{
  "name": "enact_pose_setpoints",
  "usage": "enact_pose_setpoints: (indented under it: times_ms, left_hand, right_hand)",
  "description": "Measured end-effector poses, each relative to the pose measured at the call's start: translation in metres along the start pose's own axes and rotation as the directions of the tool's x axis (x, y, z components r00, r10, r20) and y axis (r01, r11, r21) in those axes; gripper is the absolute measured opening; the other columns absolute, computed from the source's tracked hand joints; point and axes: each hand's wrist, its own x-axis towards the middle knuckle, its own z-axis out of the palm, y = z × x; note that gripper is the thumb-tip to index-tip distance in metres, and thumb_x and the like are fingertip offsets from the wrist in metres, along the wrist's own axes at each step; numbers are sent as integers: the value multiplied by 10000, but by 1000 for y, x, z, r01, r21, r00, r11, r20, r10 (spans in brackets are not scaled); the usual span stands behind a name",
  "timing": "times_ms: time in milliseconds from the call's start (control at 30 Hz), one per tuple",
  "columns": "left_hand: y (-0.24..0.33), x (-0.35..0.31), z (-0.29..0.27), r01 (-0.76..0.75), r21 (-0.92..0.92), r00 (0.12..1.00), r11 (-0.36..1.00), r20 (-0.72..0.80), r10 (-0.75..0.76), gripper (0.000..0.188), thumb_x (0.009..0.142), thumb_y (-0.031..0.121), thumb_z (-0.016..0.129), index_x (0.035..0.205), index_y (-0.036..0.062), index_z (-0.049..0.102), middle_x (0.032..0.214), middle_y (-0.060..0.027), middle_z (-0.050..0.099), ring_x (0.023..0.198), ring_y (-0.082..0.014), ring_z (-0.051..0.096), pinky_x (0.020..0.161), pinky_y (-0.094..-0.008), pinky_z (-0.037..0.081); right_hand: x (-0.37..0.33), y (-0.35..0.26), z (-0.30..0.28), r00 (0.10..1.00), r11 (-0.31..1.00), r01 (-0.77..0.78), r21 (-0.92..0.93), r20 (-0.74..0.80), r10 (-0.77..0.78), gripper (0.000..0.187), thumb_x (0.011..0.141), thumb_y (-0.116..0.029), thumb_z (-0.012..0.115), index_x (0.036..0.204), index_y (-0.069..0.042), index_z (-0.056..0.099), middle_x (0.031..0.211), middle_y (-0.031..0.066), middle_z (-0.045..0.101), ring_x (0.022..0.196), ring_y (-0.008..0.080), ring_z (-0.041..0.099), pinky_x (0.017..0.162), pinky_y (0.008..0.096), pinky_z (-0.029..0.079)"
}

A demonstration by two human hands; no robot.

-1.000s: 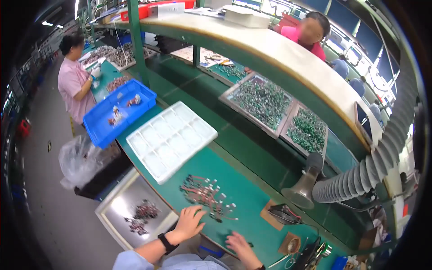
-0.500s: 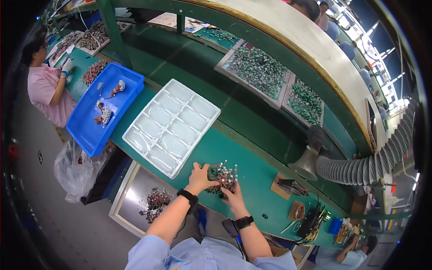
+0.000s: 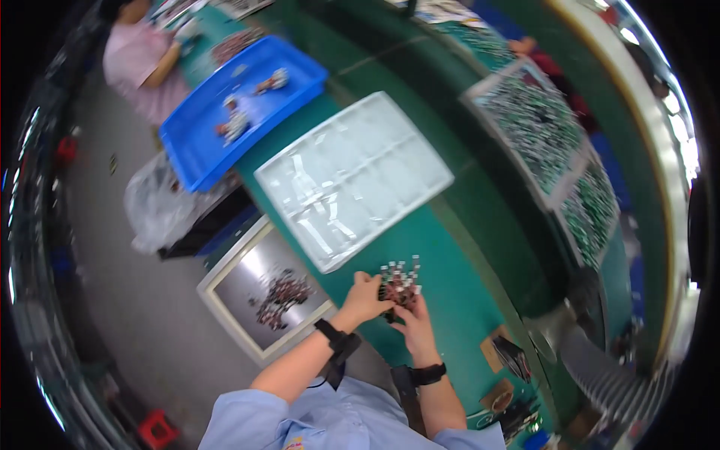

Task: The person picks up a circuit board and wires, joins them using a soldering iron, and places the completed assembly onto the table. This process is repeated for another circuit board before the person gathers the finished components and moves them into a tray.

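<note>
Between my two hands is a bunch of short wire leads with white connector ends [image 3: 400, 279], held above the green bench top. My left hand [image 3: 364, 300] closes round its left side, and my right hand [image 3: 414, 322] grips it from the right and below. The white ends point up and away from me; the lower part of the bunch is partly hidden by my fingers. Just beyond my hands lies a white compartmented plastic tray [image 3: 352, 180]. Left of my forearms, a framed metal tray [image 3: 255, 345] holds a loose heap of similar leads [image 3: 281, 298].
At the far left a blue bin [image 3: 202, 169] holds bundles of leads, beside a clear plastic bag [image 3: 154, 206]. A person in pink [image 3: 139, 64] works beyond. Trays of green parts [image 3: 536, 124] are at right, with a grey duct hose [image 3: 600, 367] and tape roll [image 3: 497, 395] nearer.
The whole view has turned and shifted, bringing the framed tray of leads further into sight. My hands still hold the bunch together, with little change in grip.
</note>
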Motion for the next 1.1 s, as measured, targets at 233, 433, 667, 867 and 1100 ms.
enact_pose_setpoints:
  times_ms: [233, 433, 667, 867, 1100]
  left_hand:
    - [-15, -28, -11, 51, -133, 997, 990, -43, -58, 629, 708, 347, 706, 1174, -20, 498, 1069, -206, 424, 949, -366, 518, 837, -390, 454]
    - [-70, -96, -52, 34, -191, 990, 981, -126, -59, 645, 711, 334, 698, 1221, 0, 490, 1081, -221, 452, 984, -368, 503, 855, -391, 443]
    - [-216, -146, -89, 138, -205, 971, 969, -164, -173, 667, 702, 328, 709, 1250, 26, 477, 1103, -239, 460, 1043, -385, 471, 892, -385, 426]
    - [-351, -162, -108, 250, -74, 834, 966, -490, -253, 746, 719, 379, 718, 1277, -17, 423, 1222, -305, 389, 1120, -418, 435, 958, -412, 380]
    - [-403, -259, -156, 221, -248, 869, 943, -390, -306, 530, 756, 223, 713, 1187, -3, 506, 1274, -240, 419, 1143, -381, 452, 979, -437, 369]
  right_hand:
    - [-7, 6, 29, 995, 1000, 16, 9, 96, -17, 607, 859, -35, 532, 1405, -140, 287, 1212, 26, 529, 1003, 113, 550, 686, 238, 513]
    - [-31, 48, 91, 986, 994, 1, -107, 167, 17, 668, 844, -29, 555, 1429, -140, 252, 1172, 25, 535, 922, 76, 541, 645, 161, 441]
    - [-8, 173, 181, 958, 985, -25, -172, 279, 73, 703, 850, -88, 597, 1442, -173, 229, 1221, 24, 516, 994, 81, 525, 690, 176, 455]
    - [48, 238, 203, 931, 699, 360, -618, 185, -316, 719, 833, -168, 647, 1417, -49, 246, 1202, 105, 525, 913, 131, 585, 736, 234, 463]
    - [4, 122, 146, 957, 937, 274, -218, -33, -288, 730, 828, -220, 653, 1437, -132, 261, 983, 83, 639, 839, 120, 603, 721, 218, 479]
